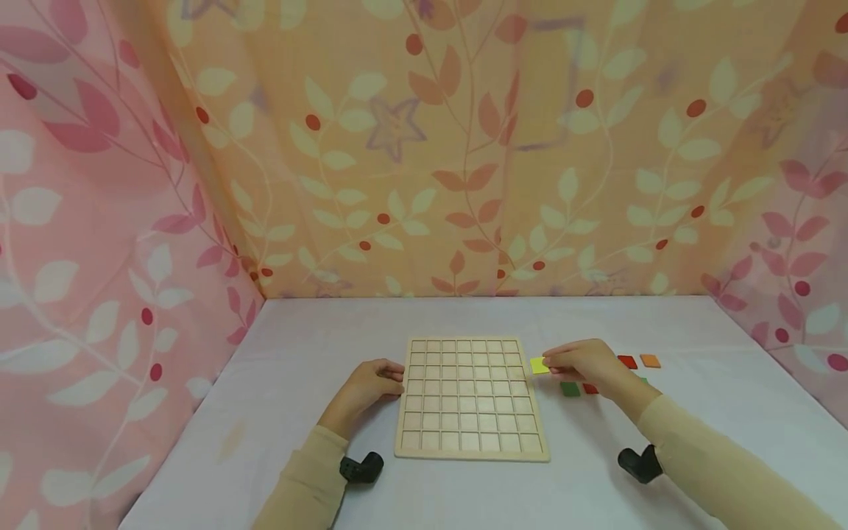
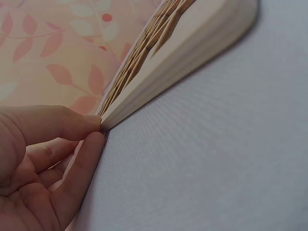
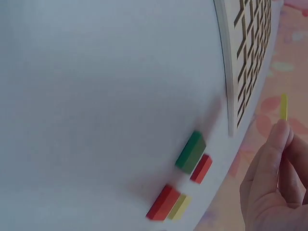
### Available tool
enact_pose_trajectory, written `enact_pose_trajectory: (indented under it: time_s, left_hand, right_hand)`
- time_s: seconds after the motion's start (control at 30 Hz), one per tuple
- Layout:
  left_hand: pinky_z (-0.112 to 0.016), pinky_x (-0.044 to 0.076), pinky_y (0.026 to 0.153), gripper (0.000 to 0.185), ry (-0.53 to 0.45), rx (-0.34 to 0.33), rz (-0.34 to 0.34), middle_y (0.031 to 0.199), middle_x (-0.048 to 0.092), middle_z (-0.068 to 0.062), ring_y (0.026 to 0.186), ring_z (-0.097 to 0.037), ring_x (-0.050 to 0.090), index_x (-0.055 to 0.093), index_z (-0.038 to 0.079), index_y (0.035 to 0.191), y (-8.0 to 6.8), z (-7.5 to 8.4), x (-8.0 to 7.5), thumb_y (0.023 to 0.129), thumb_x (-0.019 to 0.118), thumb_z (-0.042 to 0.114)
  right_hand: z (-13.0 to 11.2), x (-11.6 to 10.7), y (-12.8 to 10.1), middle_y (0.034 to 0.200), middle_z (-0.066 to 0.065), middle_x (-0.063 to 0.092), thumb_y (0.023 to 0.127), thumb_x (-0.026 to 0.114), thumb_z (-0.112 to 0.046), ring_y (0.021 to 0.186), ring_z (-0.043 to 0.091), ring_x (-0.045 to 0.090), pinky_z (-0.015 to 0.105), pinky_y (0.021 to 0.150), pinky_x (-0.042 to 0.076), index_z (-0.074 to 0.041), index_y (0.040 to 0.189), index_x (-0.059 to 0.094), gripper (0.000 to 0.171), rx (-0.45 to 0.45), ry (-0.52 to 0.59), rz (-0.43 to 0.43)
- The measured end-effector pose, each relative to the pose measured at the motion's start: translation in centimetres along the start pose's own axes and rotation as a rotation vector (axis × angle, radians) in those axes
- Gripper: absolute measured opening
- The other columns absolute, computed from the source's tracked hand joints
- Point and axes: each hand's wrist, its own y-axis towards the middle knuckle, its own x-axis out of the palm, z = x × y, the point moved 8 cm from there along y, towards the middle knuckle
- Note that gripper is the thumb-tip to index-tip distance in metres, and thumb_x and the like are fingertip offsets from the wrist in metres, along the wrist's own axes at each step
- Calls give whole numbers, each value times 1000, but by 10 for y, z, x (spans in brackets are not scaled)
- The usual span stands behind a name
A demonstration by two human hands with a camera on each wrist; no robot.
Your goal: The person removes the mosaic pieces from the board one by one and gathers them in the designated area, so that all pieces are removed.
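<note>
A square wooden grid board (image 1: 472,453) lies flat on the table with its visible cells bare. At its left edge, my left hand (image 1: 361,390) rests with the thumb and index fingertips against the rim; the left wrist view shows them right at the wooden side (image 2: 168,72). My right hand (image 1: 586,368) pinches a thin yellow square tile (image 1: 539,366) by its edge, beside the board's right edge. In the right wrist view the tile (image 3: 283,107) stands on edge between thumb and fingers, raised above the table.
Right of the board lie loose tiles: a green one (image 1: 570,389), a red one (image 1: 591,389), another red one (image 1: 627,362) and an orange one (image 1: 651,361). The right hand partly hides this group. Patterned curtains (image 1: 397,184) stand behind the white table (image 1: 331,324).
</note>
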Motion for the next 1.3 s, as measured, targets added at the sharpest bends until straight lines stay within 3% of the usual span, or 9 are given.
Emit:
enact_pose_trajectory:
  time_s: [0.8,1.07,1.3]
  left_hand:
    - [-28,54,69,34,1,2,-2,93,63,-11,76,-13,59,62,-4,107,-3,0,0,74,67,-8]
    - [-28,54,68,34,-3,7,0,92,62,-11,76,-14,58,62,-4,107,-2,1,-1,74,67,-8]
    - [-28,54,68,34,-2,15,0,92,62,-11,75,-13,58,62,-4,107,-1,1,1,74,67,-8]
  right_hand:
    - [27,-81,-12,95,7,67,82,70,-31,80,19,69,29,78,54,6,129,49,64,72,-5,32]
    - [39,-102,-16,86,-2,67,83,69,-32,80,17,68,30,78,54,7,129,48,64,89,-39,38]
    - [53,-121,-17,84,-2,65,84,68,-31,78,15,67,26,75,54,9,129,47,64,110,-20,31]
